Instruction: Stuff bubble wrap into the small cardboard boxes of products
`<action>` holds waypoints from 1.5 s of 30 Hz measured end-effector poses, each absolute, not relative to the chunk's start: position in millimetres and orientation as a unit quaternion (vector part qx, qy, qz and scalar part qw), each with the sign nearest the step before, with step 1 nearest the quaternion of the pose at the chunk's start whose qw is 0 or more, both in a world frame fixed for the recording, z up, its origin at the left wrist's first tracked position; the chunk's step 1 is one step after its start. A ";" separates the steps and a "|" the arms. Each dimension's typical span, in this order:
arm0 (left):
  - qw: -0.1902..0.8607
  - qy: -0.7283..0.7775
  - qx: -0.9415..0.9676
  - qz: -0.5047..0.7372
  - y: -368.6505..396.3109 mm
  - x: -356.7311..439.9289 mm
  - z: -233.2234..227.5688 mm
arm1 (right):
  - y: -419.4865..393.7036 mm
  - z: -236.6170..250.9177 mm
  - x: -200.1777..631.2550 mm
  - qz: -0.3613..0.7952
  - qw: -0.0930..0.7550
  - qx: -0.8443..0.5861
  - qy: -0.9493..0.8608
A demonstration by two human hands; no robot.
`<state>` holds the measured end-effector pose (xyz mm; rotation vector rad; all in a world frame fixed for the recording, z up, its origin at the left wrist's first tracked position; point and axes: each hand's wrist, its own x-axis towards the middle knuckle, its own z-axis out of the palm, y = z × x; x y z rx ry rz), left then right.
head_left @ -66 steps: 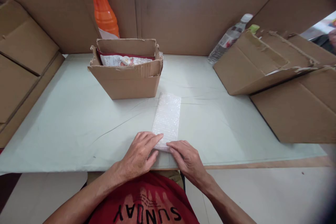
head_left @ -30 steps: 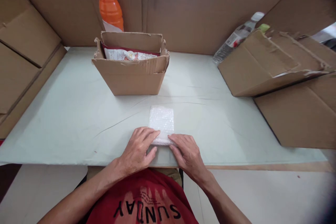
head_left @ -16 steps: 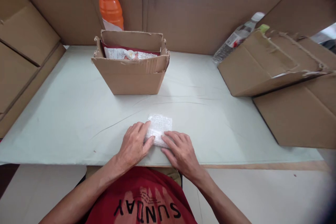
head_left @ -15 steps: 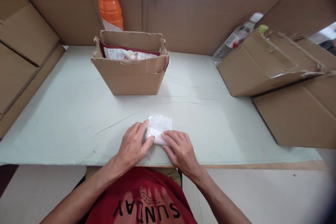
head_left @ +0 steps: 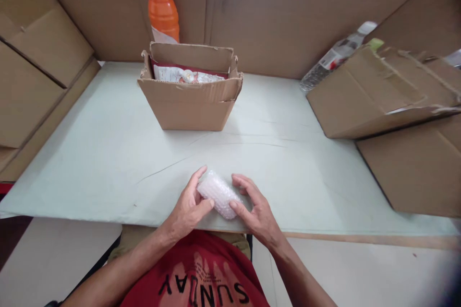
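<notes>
A small bundle of clear bubble wrap [head_left: 220,194] is between my hands near the table's front edge, lying at a slant. What the wrap contains, if anything, cannot be made out. My left hand [head_left: 190,206] grips its left end, thumb on top and fingers along the far side. At the right end, my right hand [head_left: 257,211] presses its thumb on the bundle while its fingers curve round behind.
An open cardboard box [head_left: 190,105] holding printed packets [head_left: 187,75] stands beyond my hands. Behind it is an orange bottle [head_left: 163,9]. More cartons [head_left: 370,91] and a clear bottle [head_left: 336,60] are on the right; other cartons [head_left: 43,48] line the left.
The bubble wrap lay flat and squarer; now it is a narrower, thicker bundle turned at a slant. My hands have shifted to its two ends. The view has swung slightly left.
</notes>
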<state>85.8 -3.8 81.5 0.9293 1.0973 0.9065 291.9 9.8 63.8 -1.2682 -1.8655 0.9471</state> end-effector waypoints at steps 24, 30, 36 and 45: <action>-0.181 0.484 0.740 0.430 138.3 -16.5 154.5 | 138.8 224.0 299.0 0.034 0.440 -0.437 -0.784; -0.166 0.453 0.747 0.457 126.2 -16.7 140.3 | 242.8 263.9 214.7 -0.027 0.203 -0.385 -0.900; -0.165 0.441 0.743 0.476 139.5 -19.5 148.2 | 280.6 234.7 139.0 -0.042 -0.125 -0.373 -0.919; -0.169 0.455 0.724 0.490 145.9 -22.4 151.2 | 293.6 240.1 163.9 0.115 -0.032 -0.299 -0.947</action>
